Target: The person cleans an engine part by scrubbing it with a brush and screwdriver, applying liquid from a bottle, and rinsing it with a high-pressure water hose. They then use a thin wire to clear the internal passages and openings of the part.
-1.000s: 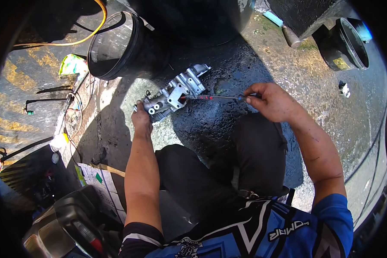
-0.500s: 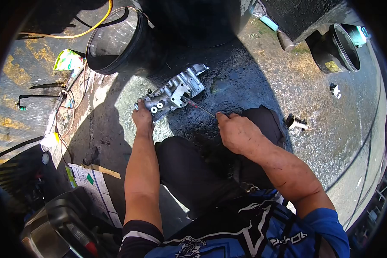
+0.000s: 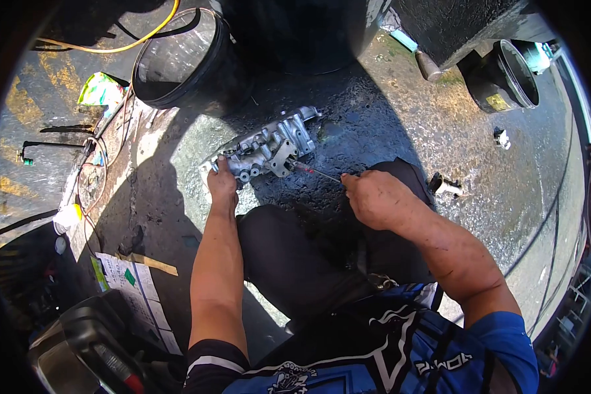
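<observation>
Two hands (image 3: 223,185) (image 3: 379,199), one metal part (image 3: 261,151), one brush (image 3: 306,169)

We see a stained concrete floor (image 3: 482,217), partly sunlit, partly shaded.
On it we find an open black bucket (image 3: 224,79) at left, a yellow-labelled bucket (image 3: 482,88) at right, a white scrap (image 3: 502,138) and printed sheets (image 3: 140,292); we cannot tell whether the metal casting (image 3: 262,146) touches the dark, wet-looking patch (image 3: 361,125).
</observation>
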### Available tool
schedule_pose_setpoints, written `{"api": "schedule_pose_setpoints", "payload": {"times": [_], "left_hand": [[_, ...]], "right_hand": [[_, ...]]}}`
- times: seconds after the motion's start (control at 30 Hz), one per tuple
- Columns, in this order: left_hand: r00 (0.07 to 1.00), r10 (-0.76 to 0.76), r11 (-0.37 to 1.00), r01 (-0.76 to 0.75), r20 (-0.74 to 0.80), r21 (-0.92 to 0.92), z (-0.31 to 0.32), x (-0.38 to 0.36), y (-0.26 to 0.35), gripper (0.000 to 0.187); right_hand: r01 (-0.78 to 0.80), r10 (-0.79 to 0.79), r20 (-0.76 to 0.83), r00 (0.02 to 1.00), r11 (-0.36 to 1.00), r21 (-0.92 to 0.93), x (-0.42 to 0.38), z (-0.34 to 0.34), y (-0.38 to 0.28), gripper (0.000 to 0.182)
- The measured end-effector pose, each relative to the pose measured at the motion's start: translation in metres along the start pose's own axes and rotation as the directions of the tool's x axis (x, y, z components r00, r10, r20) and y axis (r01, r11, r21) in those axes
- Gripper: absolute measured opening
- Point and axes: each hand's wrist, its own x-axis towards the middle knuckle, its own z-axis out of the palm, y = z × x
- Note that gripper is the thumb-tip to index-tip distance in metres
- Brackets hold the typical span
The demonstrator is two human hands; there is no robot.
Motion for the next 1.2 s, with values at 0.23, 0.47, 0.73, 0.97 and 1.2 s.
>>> {"api": "schedule_pose_setpoints", "payload": {"times": [0.23,0.47,0.73,0.97,1.2], "left_hand": [[0.995,-0.093,0.988,0.096,0.032,-0.118,0.011,-0.006,0.022,0.037],[0.975,-0.199,0.971,0.21,0.103,-0.113,0.01,-0.014,0.014,0.033],[0.971,-0.207,0.975,0.214,0.123,-0.051,0.005,-0.004,-0.015,0.043],[0.963,-0.253,0.954,0.264,0.091,-0.144,0.019,-0.021,0.011,0.041],[0.973,-0.217,0.966,0.226,0.078,-0.122,0.011,-0.014,-0.001,0.04]], "right_hand": [[-0.083,0.079,-0.047,0.996,0.991,-0.102,-0.007,0.005,-0.02,0.047],[-0.068,0.14,-0.193,0.971,0.937,0.341,0.007,0.059,0.003,0.046],[-0.234,0.14,0.267,0.953,0.903,0.361,0.019,0.03,0.02,0.053],[-0.34,0.258,0.222,0.94,0.678,0.652,0.014,0.061,0.013,0.053],[-0.244,0.149,0.235,0.96,0.858,0.453,0.02,0.051,0.019,0.054]]}}
